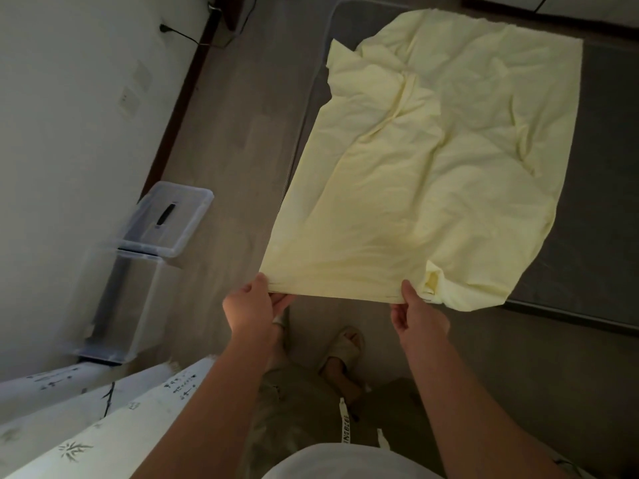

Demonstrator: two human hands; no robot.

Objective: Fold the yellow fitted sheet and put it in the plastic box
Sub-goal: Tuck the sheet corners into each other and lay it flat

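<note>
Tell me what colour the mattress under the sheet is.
Dark grey. The head view shows it best: the mattress lies bare beside the pale yellow sheet.

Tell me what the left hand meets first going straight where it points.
The yellow fitted sheet: the left hand pinches its near edge. Beyond, probably the dark mattress; depth unclear.

**A Bedroom at Home**

This looks like a bedroom in a home. There is a low grey bed (605, 167) with a yellow sheet (432, 167) lying across it. The floor (242, 133) is pale wood. A cord is plugged (162, 28) into the white wall (69, 98). A clear plastic box (128, 299) stands by that wall. A white curtain (103, 426) with little drawings hangs nearby. The person wears soft slippers (345, 344).
</note>
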